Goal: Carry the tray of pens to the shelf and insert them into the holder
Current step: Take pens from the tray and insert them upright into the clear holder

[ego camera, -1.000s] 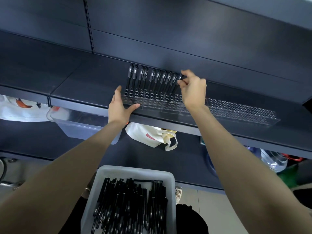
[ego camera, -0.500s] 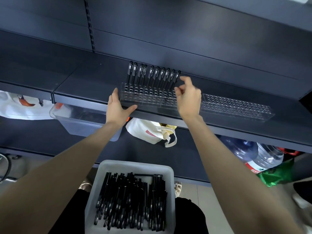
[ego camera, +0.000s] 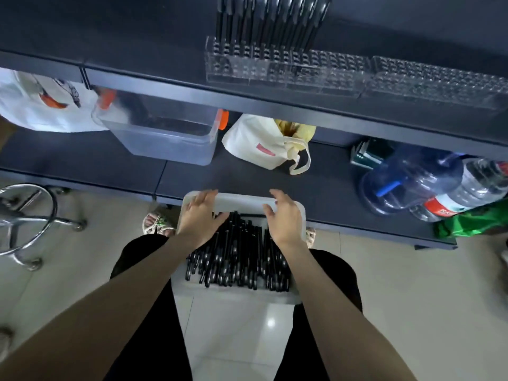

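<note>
Both hands are down at the tray (ego camera: 242,198) right now. It's a white plastic one, low in front of me between my knees, with its far rim just by the front lip of the bottom shelf (ego camera: 82,158). I can't tell what it's actually resting on. It's loaded with black pens (ego camera: 236,257), all lying roughly lengthwise in a heap.

My left hand (ego camera: 202,215) is over the far-left corner, fingers loosely spread and reaching across the rim, holding nothing. My right hand (ego camera: 284,218) is over the right side of the pile, fingers relaxed and a little bent, also not pinching anything. There's some motion blur, so I can't say whether the fingertips are touching the pens or just hovering.

Up on the upper shelf (ego camera: 137,34) is the clear acrylic holder (ego camera: 275,67), a long block full of little holes. A row of black pens (ego camera: 269,20) stands upright in its back left part. A second clear holder (ego camera: 434,81) sits just beside it on the right.

Other stuff on the bottom shelf: a clear plastic bin (ego camera: 165,138), a cream tote bag (ego camera: 264,147), and big water bottles (ego camera: 412,180) lying on their sides. There's also a chrome stool base (ego camera: 24,213) on the floor to my left.
</note>
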A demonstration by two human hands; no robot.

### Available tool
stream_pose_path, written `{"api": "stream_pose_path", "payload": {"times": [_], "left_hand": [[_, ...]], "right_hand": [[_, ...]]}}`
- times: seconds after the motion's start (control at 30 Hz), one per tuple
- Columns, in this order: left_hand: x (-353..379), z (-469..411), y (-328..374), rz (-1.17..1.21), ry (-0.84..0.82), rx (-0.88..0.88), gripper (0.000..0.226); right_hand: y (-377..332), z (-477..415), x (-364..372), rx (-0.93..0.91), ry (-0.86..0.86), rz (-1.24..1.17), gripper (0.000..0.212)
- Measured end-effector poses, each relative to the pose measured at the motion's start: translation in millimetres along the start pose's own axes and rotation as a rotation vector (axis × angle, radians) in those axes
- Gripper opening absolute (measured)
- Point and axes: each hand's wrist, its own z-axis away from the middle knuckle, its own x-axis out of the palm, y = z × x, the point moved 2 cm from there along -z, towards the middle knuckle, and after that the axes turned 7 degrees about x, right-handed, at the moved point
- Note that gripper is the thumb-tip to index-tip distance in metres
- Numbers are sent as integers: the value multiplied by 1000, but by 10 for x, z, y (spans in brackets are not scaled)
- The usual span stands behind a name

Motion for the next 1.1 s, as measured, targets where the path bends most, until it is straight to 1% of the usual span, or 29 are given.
{"api": "stream_pose_path", "payload": {"times": [0.13, 0.33, 0.4, 0.47, 0.57, 0.7, 0.73, 0.8, 0.87, 0.9, 0.93, 0.97, 1.03, 1.1], "left_hand": [[439, 161, -267, -70, -164, -35, 65], [916, 327, -573, -83, -341, -122, 71], [1031, 370, -630, -127, -395, -133, 70], [1104, 379, -667, -211, -423, -118, 67], [1155, 341, -700, -254, -408, -89, 64], [1160, 327, -720, -225, -408, -102, 60], [1159, 329, -719, -208, -407, -107, 60], [1138, 335, -701, -151, -403, -126, 59], [1091, 329, -669, -89, -380, -147, 58], [1058, 323, -645, -68, -359, -149, 57], [1015, 313, -614, -45, -330, -148, 55], [959, 300, -573, -9, -293, -144, 53], [818, 247, -470, 99, -213, -132, 50], [628, 164, -321, 240, -174, -125, 49]], "right_hand": [[344, 283, 519, 96, -169, 110, 38], [713, 546, 1003, 250, -408, 103, 53], [757, 583, 1100, 280, -442, 121, 58], [764, 608, 1174, 302, -424, 116, 58], [717, 606, 1231, 366, -400, 123, 51], [713, 549, 1214, 442, -359, 70, 37], [716, 539, 1201, 458, -340, 48, 30], [747, 526, 1177, 488, -321, -2, 9], [739, 532, 1119, 473, -295, -52, 29], [717, 531, 1069, 464, -281, -96, 28], [685, 528, 1007, 449, -270, -125, 20], [644, 514, 943, 424, -260, -142, 20], [561, 453, 812, 363, -290, -111, 34], [458, 347, 678, 297, -372, -100, 39]]}}
